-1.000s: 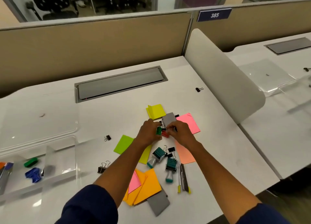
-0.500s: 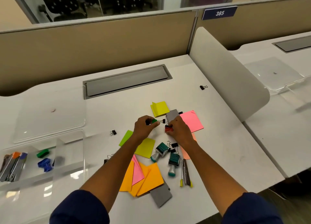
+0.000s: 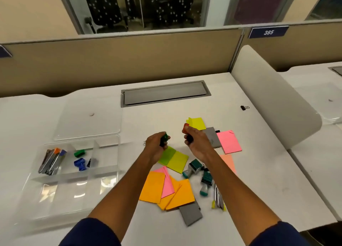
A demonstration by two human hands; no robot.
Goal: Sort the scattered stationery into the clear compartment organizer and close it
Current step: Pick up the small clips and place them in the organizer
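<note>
Left hand (image 3: 157,144) hides most of green clip (image 3: 166,136)

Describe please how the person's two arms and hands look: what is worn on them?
Both arms are bare from the elbow down, with dark navy sleeves pushed up to the elbows at the bottom of the view. The left hand and the right hand wear no gloves. No watch, bracelet or ring is visible.

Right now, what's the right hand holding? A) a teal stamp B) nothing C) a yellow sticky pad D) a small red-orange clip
D: the right hand has its fingers curled round a small red-orange clip, raised above the desk; the teal stamps lie untouched below the wrist.
</note>
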